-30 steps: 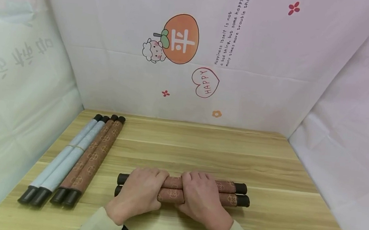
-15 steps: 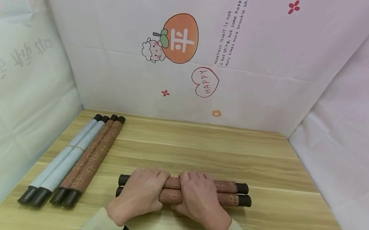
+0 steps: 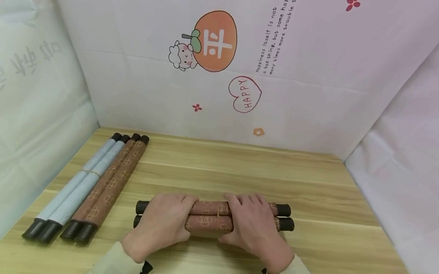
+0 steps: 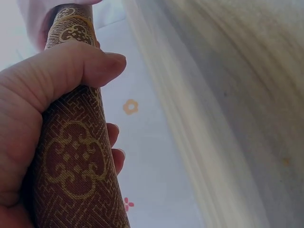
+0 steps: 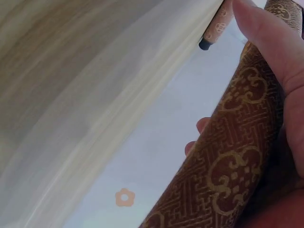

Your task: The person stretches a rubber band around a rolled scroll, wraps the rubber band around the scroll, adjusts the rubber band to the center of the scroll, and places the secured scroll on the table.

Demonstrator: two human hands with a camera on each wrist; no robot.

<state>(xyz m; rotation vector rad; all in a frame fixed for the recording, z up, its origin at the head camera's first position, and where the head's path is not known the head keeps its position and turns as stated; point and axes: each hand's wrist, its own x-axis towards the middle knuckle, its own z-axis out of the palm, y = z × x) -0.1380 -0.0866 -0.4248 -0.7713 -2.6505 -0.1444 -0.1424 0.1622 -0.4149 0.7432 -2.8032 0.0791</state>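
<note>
A pair of brown patterned scrolls (image 3: 205, 224) with black end knobs lies side by side, spanning left to right at the front of the table. My left hand (image 3: 163, 222) grips the pair left of the middle. In the left wrist view, its thumb (image 4: 90, 64) presses over the gold-patterned cloth, and fingertips curl round the far side. Right of the middle, my right hand (image 3: 252, 226) holds the same pair, with its fingers over the far side and the thumb near me. A thin band (image 3: 219, 211) circles the scrolls between my hands. Parts of the scrolls are hidden under both hands.
At the left of the wooden table (image 3: 350, 264) lie two pale blue scrolls (image 3: 79, 189) tied with a band. Right beside them are two brown patterned scrolls (image 3: 113, 184). White printed cloth (image 3: 305, 114) rises at the back and both sides.
My right hand has slid to the right along the scrolls, uncovering the band. The held pair has shifted slightly up and left in the head view, with its right end now tilted higher.
</note>
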